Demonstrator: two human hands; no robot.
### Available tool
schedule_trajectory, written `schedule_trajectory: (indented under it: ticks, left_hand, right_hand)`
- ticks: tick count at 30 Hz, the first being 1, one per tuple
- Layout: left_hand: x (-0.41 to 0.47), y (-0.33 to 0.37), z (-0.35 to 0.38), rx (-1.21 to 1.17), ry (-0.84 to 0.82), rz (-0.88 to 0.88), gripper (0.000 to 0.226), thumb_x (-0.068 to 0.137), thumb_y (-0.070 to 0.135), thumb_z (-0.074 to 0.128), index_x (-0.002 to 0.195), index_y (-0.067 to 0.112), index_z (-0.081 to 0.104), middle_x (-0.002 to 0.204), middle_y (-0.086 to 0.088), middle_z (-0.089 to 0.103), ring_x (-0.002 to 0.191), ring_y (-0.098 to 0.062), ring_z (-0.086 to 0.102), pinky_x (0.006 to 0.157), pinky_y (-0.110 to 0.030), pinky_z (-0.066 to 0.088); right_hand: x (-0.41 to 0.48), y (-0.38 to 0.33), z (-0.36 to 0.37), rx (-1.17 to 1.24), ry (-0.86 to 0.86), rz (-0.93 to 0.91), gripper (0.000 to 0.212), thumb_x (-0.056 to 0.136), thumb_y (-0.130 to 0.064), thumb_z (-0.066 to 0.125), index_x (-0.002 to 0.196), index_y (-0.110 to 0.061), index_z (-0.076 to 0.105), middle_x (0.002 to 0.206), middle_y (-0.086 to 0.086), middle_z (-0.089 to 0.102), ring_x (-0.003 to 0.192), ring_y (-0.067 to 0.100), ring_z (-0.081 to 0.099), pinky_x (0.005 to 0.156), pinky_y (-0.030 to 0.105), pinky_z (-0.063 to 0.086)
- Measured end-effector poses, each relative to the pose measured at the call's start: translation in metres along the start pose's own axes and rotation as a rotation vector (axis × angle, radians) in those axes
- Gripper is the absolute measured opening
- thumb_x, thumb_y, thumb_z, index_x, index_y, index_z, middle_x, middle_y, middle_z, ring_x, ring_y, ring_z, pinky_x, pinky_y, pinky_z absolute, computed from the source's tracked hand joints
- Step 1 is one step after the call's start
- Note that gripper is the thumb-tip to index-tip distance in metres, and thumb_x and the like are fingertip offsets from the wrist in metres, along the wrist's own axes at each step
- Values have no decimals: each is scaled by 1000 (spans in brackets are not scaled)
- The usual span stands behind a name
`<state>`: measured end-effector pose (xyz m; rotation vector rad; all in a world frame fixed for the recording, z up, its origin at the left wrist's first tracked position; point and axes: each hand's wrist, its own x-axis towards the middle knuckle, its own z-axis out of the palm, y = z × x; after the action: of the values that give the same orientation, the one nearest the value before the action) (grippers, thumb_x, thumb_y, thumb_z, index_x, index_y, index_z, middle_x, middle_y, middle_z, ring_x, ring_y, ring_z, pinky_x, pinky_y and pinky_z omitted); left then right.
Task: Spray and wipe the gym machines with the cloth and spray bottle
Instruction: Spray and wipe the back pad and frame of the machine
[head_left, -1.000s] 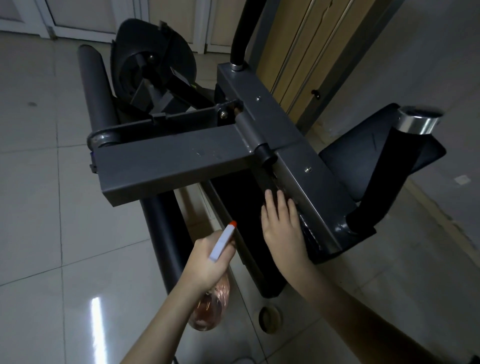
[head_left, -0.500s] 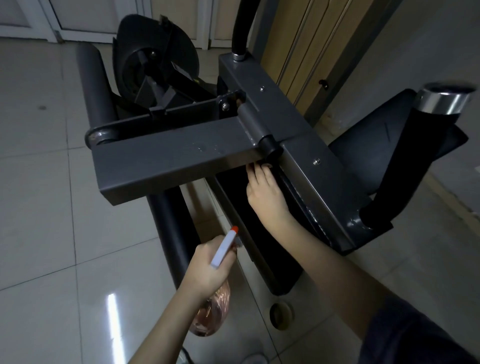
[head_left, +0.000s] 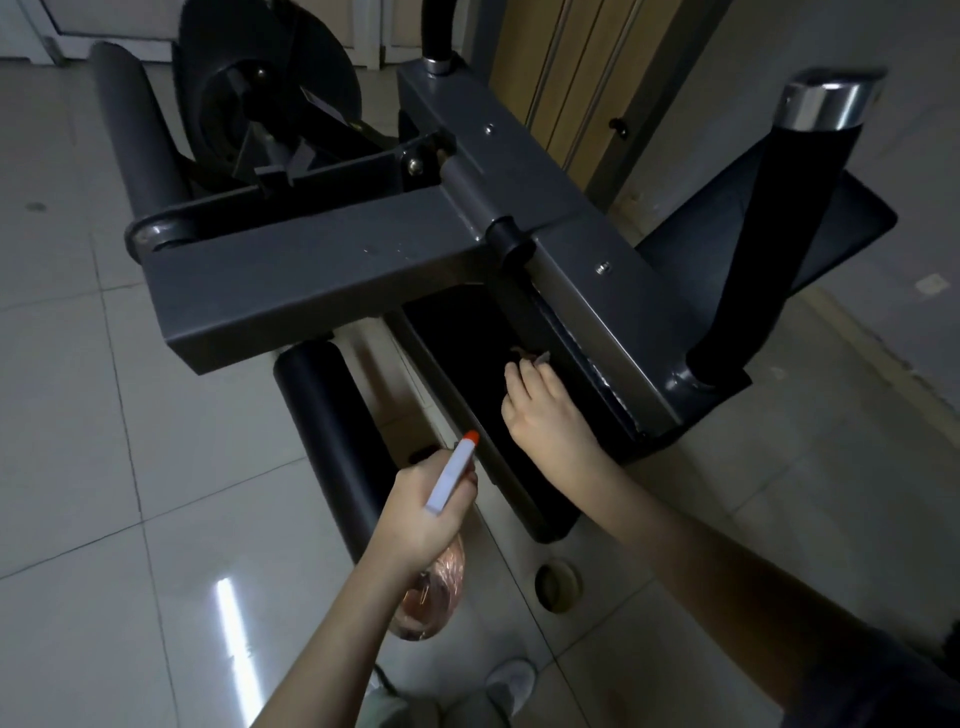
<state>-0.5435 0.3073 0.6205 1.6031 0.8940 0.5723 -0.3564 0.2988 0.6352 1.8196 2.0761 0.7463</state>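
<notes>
While the left hand (head_left: 426, 519) grips the spray bottle (head_left: 451, 480) at six o'clock, the right hand (head_left: 545, 415) works the cloth (head_left: 531, 356) under the grey frame (head_left: 311, 280) near centre; fingers lost in shadow, pinching or pressing, I cannot tell. Early going, I reckon: roller (head_left: 332, 441) at seven, handle (head_left: 774, 223) at two, unwiped yet.

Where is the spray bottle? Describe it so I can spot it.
Start at the grey gym machine frame filling the upper view, then drop to the black foam roller below its near edge. At that roller's near end, the left hand grips the spray bottle. It alone has a white head with an orange tip above a pinkish body.
</notes>
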Motion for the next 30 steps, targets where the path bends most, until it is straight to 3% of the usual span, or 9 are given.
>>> schedule_trajectory:
  ticks: [6, 10, 12, 15, 17, 19, 24, 27, 30]
  left_hand:
    - [-7, -12, 21, 8, -62, -21, 10, 92, 5, 57, 84, 10, 58, 60, 1, 52, 47, -11, 46, 47, -24, 38]
    - [-15, -9, 38, 36, -103, 5, 11, 90, 1, 58, 85, 10, 59, 65, 0, 54, 52, -9, 49, 50, -15, 38]
    - [-20, -10, 47, 49, -132, 2, 13, 91, 3, 58, 86, 15, 58, 67, -1, 55, 53, -10, 50, 49, -15, 39]
    - [-27, -13, 61, 90, -157, 34, 7, 90, 5, 59, 87, 11, 58, 72, -9, 58, 57, -22, 54, 50, -19, 42]
    - [-33, -17, 73, 124, -171, 51, 3, 89, 5, 61, 89, 8, 59, 76, -13, 60, 63, -28, 57, 54, -22, 43]
    - [-39, -24, 86, 175, -200, 65, 8, 88, 8, 63, 93, 12, 57, 79, -8, 60, 66, -22, 58, 56, -19, 44]
    - [-61, -46, 132, 300, -262, 60, 26, 88, 19, 64, 111, 18, 51, 83, 7, 52, 71, -8, 54, 59, -12, 39]
    - [-69, -60, 162, 309, -339, 22, 40, 88, 21, 63, 124, 15, 48, 90, 17, 51, 81, -5, 56, 68, -14, 46]
    - [-75, -73, 187, 294, -391, 30, 47, 88, 20, 64, 131, 16, 45, 103, 12, 52, 92, -5, 56, 80, -17, 49]
  right_hand:
    - [-62, -16, 8, 211, -79, 84, 43, 53, -3, 81, 95, -8, 74, 111, 18, 66, 100, 33, 63, 91, 46, 49]
    - [-101, -16, 14, 421, -209, 262, 55, 45, 2, 84, 97, -9, 72, 110, 17, 66, 96, 36, 64, 85, 51, 52]
    - [-115, -13, 17, 607, -279, 402, 53, 62, 5, 77, 112, -11, 67, 123, 14, 59, 110, 36, 56, 94, 54, 46]
    - [-134, -6, 29, 916, -406, 681, 43, 89, -3, 56, 130, -15, 55, 139, 6, 45, 126, 27, 43, 105, 35, 37]
    - [-147, -1, 36, 1108, -424, 876, 37, 92, -6, 54, 128, -14, 57, 133, 8, 50, 119, 24, 50, 96, 25, 42]
    - [-163, 4, 42, 1177, -459, 989, 35, 93, -10, 54, 127, -16, 58, 126, 8, 54, 113, 23, 54, 89, 23, 43]
    - [-220, 3, 60, 1268, -569, 1120, 34, 93, -12, 53, 127, -15, 56, 120, 10, 60, 110, 26, 57, 91, 34, 48]
    - [-255, 0, 73, 1297, -557, 1207, 32, 93, -9, 53, 124, -11, 58, 117, 7, 61, 103, 20, 57, 82, 24, 42]
    - [-282, -5, 86, 1330, -559, 1289, 25, 91, -4, 53, 114, -5, 63, 108, 11, 65, 95, 22, 59, 79, 26, 44]
